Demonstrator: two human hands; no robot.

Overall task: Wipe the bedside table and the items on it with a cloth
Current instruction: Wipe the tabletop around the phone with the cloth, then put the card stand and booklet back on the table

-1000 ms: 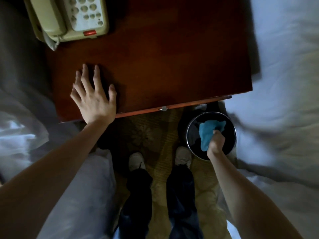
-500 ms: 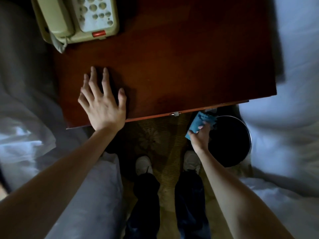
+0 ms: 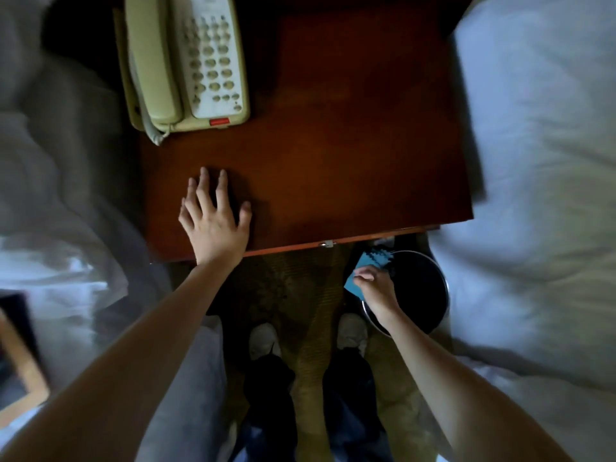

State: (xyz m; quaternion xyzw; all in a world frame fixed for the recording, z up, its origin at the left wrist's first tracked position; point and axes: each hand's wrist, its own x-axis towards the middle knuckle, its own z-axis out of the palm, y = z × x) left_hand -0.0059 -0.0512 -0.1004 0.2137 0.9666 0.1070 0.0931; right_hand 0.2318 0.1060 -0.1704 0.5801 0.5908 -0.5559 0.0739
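Observation:
The dark red-brown bedside table [image 3: 350, 145] fills the upper middle of the view. A beige corded telephone [image 3: 186, 65] stands on its far left corner. My left hand [image 3: 215, 221] lies flat on the table's near left edge, fingers spread, holding nothing. My right hand [image 3: 375, 288] is below the table's front edge, closed on a blue cloth [image 3: 368, 266]. Hand and cloth hang over the left rim of a round black bin [image 3: 420, 291] on the floor.
White bedding lies on both sides, the bed on the right [image 3: 540, 161] and rumpled sheets on the left [image 3: 50, 195]. My two white shoes [image 3: 263, 338] stand on patterned carpet in front of the table. A framed dark object [image 3: 16, 355] shows at the left edge.
My right hand lifted the blue cloth out of the bin and moved it left and up toward the table's front edge. The view tilted up, showing more of the telephone. My left hand stayed put.

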